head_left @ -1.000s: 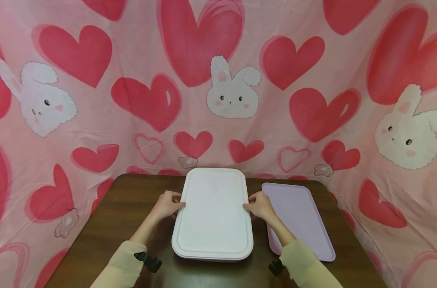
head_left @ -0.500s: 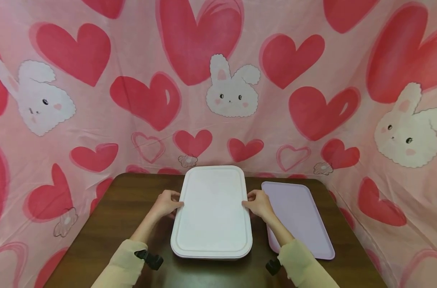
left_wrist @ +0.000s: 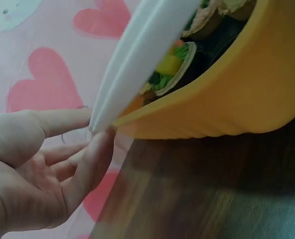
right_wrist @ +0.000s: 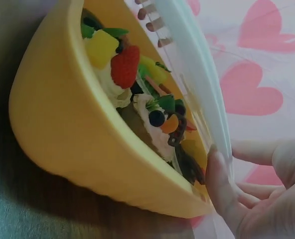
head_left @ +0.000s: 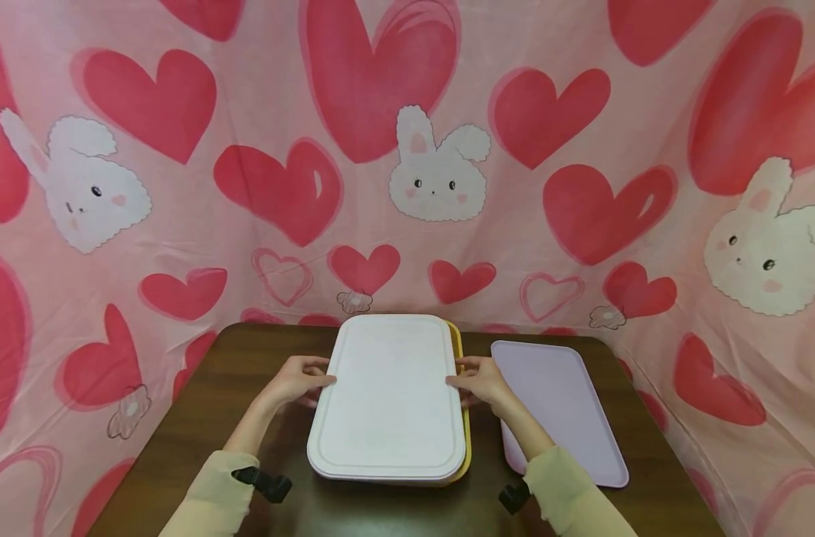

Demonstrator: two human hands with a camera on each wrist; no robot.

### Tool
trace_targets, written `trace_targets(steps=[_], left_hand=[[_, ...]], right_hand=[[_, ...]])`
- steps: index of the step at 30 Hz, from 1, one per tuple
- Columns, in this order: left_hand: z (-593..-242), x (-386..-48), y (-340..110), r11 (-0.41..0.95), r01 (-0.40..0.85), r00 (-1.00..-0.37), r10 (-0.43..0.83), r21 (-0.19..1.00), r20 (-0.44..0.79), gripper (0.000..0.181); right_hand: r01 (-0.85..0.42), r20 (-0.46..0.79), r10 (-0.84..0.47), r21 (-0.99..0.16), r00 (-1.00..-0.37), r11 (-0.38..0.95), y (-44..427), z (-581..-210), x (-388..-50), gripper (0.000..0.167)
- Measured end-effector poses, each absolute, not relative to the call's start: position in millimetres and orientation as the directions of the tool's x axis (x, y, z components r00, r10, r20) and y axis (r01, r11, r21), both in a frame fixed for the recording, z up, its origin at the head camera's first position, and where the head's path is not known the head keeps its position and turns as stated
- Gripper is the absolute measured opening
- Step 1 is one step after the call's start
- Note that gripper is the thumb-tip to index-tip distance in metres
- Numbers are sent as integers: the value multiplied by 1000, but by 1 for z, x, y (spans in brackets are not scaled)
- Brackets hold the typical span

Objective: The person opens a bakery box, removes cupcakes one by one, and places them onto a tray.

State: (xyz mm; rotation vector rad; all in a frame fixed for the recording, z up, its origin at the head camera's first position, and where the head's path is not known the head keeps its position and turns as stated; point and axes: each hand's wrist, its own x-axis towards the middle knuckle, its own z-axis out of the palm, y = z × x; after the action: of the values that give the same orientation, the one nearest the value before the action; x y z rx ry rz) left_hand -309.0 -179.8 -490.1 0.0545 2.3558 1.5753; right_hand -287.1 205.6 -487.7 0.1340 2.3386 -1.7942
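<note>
A white rectangular lid (head_left: 388, 395) is pinched at its left edge by my left hand (head_left: 301, 382) and at its right edge by my right hand (head_left: 481, 382). Both wrist views show thumb and fingers on the lid's rim. Below sits a yellow box (right_wrist: 53, 119), apart from the lid, with a gap between them. Through that gap the right wrist view shows cake-like pieces topped with a red strawberry (right_wrist: 125, 67), a dark blueberry (right_wrist: 156, 118) and green bits. More of this filling (left_wrist: 170, 69) shows in the left wrist view. From above, the lid hides most of the box.
A flat lilac tray (head_left: 561, 410) lies on the dark wooden table (head_left: 246, 373), to the right of the box and beside my right forearm. Behind the table hangs a pink cloth (head_left: 434, 253) with hearts and rabbits.
The lid has shifted left together with both hands. The yellow rim of the box, hidden in the earlier frames, now shows along the lid's right side.
</note>
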Motion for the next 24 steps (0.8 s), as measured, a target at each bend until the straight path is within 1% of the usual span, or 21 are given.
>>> trace_targets(steps=[7, 15, 24], left_hand=[[-497, -309, -201, 320, -168, -942, 225, 932, -248, 64], [-502, -306, -221, 259, -167, -938, 257, 951, -235, 71], [-500, -299, -249, 285, -179, -944, 220, 942, -245, 74]], right_hand=[[187, -220, -149, -960, -964, 207, 204, -483, -288, 64], [200, -221, -212, -973, -952, 114, 193, -484, -291, 67], [160, -193, -220, -974, -956, 161, 163, -481, -292, 64]])
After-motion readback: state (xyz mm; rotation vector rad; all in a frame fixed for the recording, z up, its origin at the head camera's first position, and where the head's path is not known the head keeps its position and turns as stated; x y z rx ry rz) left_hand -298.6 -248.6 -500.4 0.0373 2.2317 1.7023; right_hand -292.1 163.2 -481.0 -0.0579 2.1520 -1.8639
